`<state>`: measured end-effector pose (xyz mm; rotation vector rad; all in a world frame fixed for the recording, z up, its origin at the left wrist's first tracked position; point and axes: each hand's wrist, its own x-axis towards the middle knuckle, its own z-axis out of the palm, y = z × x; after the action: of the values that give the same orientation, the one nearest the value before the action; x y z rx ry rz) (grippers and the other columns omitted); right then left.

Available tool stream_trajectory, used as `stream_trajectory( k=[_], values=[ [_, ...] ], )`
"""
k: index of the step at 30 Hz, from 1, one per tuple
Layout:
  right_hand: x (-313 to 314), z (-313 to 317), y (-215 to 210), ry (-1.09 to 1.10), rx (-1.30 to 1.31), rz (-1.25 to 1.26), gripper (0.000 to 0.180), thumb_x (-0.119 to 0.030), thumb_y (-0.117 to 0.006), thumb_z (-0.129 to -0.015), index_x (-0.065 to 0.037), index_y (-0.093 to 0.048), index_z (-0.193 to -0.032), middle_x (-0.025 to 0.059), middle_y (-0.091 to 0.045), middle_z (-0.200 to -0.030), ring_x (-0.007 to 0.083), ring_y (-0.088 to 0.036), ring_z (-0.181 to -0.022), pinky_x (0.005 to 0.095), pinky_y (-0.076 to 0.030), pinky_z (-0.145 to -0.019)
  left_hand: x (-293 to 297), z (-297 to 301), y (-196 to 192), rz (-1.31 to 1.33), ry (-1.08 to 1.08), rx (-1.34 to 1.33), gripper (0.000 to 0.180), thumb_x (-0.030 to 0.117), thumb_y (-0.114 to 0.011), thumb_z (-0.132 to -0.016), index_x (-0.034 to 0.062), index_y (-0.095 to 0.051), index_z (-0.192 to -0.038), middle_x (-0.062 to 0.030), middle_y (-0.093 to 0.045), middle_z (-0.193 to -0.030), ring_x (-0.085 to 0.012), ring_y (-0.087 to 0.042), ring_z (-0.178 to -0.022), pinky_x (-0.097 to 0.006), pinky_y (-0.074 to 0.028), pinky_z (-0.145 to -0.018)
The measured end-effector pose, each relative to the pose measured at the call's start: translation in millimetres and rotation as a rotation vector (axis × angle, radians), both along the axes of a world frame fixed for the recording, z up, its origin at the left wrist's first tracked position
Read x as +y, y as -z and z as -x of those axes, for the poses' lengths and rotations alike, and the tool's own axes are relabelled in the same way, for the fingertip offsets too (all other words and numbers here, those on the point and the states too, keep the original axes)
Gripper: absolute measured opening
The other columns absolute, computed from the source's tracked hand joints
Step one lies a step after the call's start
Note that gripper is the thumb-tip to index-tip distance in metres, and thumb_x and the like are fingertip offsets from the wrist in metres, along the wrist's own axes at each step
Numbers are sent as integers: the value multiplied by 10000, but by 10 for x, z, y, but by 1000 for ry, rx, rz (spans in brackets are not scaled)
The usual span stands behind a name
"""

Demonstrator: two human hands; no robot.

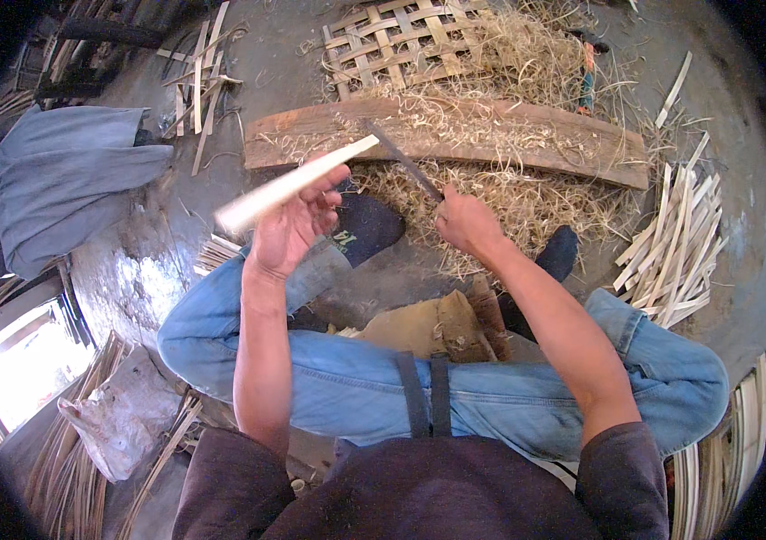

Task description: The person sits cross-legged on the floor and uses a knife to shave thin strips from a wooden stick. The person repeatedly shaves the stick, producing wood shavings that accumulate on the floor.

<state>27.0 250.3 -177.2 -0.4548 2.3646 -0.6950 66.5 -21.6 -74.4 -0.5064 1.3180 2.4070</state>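
Blurred strip (291, 183) seemingly lies across left grip (296, 218).

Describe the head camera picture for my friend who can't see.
The left hand holds a pale, flat wooden strip; the right hand grips a dark, narrow metal blade near the strip's far end. Curly tan shavings lie on and around a long brown wooden plank.

Blue-grey cloth (72, 184) (rumpled) beyond a whitish bag (122, 414).
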Motion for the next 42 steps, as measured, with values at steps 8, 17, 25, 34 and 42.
stream_trajectory(
  k=[8,17,25,34,42],
  values=[
    [-30,-1,13,35,-30,-65,260,-153,-550,-871,25,-481,-1047,261,-663,-836,411,-674,-813,513,-539,-714,119,164,58,1042,-427,334,565,202,-616,-912,36,-415,-1413,-82,-489,-1221,-134,-490,-1011,-273,-393,-944],
    [-65,-27,-73,115,-42,274,359,-206,-614,-825,52,-455,-1019,264,-636,-798,445,-645,-803,525,-510,-714,354,583,149,425,-941,626,272,292,-413,-1022,111,-428,-820,16,-343,-682,-95,-345,-630,-267,-397,-666],
    [-491,-182,-348,39,-155,227,399,-259,-685,-828,38,-481,-997,236,-660,-806,428,-652,-798,498,-530,-719,317,594,204,437,-1171,431,387,398,-405,-1028,154,-347,-735,24,-315,-640,-105,-321,-540,-273,-384,-604],
    [-405,10,-181,3,-140,181,271,-160,-591,-825,62,-529,-969,271,-657,-804,437,-657,-792,510,-531,-725,190,479,271,450,-1193,290,390,429,-381,-1034,156,-339,-758,28,-322,-664,-98,-307,-561,-296,-363,-655],
    [-323,95,-50,56,-201,90,272,-159,-559,-837,75,-525,-971,288,-652,-805,445,-658,-791,521,-530,-723,249,540,235,486,-1148,348,418,475,-381,-1024,156,-336,-759,27,-319,-658,-107,-314,-575,-310,-372,-701]
  ],
)
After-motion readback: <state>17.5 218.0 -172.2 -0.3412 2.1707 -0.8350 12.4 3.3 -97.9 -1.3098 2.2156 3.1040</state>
